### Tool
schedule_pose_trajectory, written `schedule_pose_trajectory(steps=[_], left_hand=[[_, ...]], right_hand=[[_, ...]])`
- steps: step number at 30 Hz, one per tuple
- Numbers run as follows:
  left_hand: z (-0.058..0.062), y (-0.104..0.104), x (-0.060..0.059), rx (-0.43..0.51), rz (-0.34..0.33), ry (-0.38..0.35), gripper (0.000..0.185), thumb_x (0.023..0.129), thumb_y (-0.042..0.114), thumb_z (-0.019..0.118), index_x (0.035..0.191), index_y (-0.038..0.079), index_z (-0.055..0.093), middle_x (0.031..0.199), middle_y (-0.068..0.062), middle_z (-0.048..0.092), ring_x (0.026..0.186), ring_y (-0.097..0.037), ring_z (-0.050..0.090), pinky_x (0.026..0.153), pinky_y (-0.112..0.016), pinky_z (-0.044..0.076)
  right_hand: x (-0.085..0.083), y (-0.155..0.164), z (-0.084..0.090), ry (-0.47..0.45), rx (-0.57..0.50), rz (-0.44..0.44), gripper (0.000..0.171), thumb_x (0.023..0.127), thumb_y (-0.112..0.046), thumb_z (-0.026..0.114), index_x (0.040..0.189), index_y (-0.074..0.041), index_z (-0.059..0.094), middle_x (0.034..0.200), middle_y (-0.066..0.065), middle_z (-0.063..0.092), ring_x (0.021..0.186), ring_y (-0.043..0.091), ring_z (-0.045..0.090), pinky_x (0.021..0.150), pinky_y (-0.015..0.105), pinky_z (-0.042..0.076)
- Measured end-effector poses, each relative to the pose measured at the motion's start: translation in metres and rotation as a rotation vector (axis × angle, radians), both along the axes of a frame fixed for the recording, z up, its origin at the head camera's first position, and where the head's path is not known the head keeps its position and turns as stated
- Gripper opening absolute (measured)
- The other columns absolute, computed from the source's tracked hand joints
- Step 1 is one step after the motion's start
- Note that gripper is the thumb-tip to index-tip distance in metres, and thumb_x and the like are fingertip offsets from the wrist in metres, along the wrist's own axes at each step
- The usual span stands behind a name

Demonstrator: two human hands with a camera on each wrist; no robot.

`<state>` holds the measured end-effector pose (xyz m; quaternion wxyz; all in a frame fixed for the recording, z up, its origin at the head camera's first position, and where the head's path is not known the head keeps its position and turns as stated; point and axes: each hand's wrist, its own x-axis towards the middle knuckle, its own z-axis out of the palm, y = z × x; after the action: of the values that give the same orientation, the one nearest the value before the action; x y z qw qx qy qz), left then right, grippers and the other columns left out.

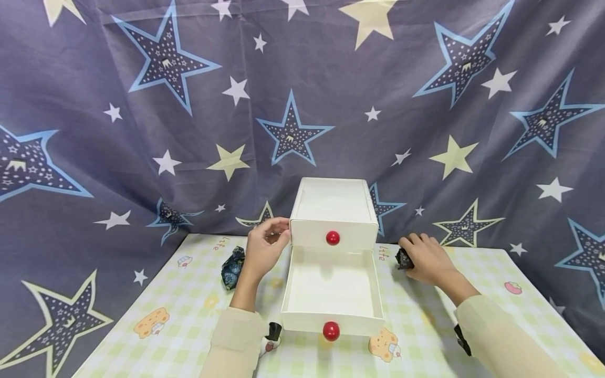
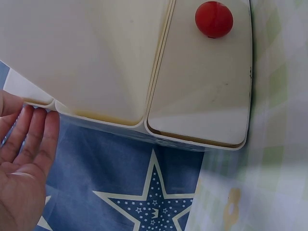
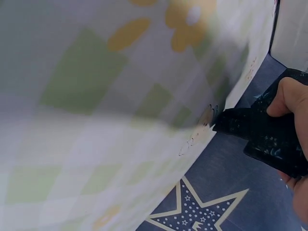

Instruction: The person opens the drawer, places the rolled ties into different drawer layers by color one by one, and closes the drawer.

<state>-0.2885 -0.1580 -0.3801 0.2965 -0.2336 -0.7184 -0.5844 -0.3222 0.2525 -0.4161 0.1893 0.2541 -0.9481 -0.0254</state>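
Observation:
A white drawer cabinet [image 1: 333, 199] with red round knobs stands at the back of the table. Its middle drawer [image 1: 331, 286] is pulled out, with nothing visible inside; the top one is closed. In the left wrist view a closed bottom drawer [image 2: 202, 82] shows beside the table. My left hand [image 1: 267, 247] touches the cabinet's upper left side with its fingertips, the fingers fairly straight in the left wrist view. To the right of the cabinet, my right hand [image 1: 427, 260] grips a dark patterned packet [image 3: 274, 130] between thumb and fingers, near the table's back edge.
Another dark packet with a bluish pattern [image 1: 233, 269] lies left of the cabinet, beside my left forearm. A checkered tablecloth [image 1: 179, 341] covers the table. Behind it hangs a grey-blue curtain [image 1: 331, 68] with stars.

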Motion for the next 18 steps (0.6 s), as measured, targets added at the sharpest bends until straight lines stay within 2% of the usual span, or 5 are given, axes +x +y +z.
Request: schedule_pose_trajectory(steps=[3, 8, 14, 18], left_hand=[[0.010, 0.004, 0.011, 0.002, 0.000, -0.009, 0.023, 0.089, -0.012, 0.068, 0.111, -0.007, 0.071, 0.095, -0.022, 0.073, 0.081, -0.019, 0.067, 0.068, -0.023, 0.054], [0.010, 0.004, 0.011, -0.004, -0.008, 0.008, 0.023, 0.089, -0.011, 0.068, 0.111, -0.007, 0.071, 0.095, -0.023, 0.073, 0.081, -0.020, 0.068, 0.068, -0.026, 0.055], [0.011, 0.004, 0.011, -0.010, -0.003, 0.014, 0.022, 0.089, -0.011, 0.069, 0.110, -0.008, 0.071, 0.095, -0.022, 0.073, 0.081, -0.022, 0.068, 0.069, -0.036, 0.056], [0.011, 0.004, 0.011, -0.009, 0.003, 0.006, 0.021, 0.089, -0.010, 0.069, 0.110, -0.007, 0.071, 0.095, -0.021, 0.073, 0.081, -0.020, 0.068, 0.069, -0.034, 0.056]], right_hand=[[0.002, 0.003, 0.002, 0.016, 0.002, 0.010, 0.060, 0.066, -0.024, 0.095, 0.112, -0.010, 0.059, 0.107, 0.015, 0.060, 0.091, 0.037, 0.053, 0.079, 0.052, 0.043], [0.007, 0.005, 0.011, 0.053, 0.013, 0.033, 0.060, 0.065, -0.021, 0.094, 0.113, -0.009, 0.060, 0.106, 0.015, 0.059, 0.090, 0.037, 0.053, 0.079, 0.053, 0.044], [0.012, 0.003, 0.022, 0.069, 0.025, 0.047, 0.060, 0.067, -0.021, 0.093, 0.115, -0.009, 0.060, 0.107, 0.015, 0.060, 0.091, 0.038, 0.054, 0.080, 0.053, 0.045], [0.015, 0.001, 0.027, 0.077, 0.018, 0.061, 0.058, 0.068, -0.022, 0.093, 0.114, -0.010, 0.060, 0.106, 0.014, 0.060, 0.090, 0.037, 0.054, 0.079, 0.051, 0.044]])
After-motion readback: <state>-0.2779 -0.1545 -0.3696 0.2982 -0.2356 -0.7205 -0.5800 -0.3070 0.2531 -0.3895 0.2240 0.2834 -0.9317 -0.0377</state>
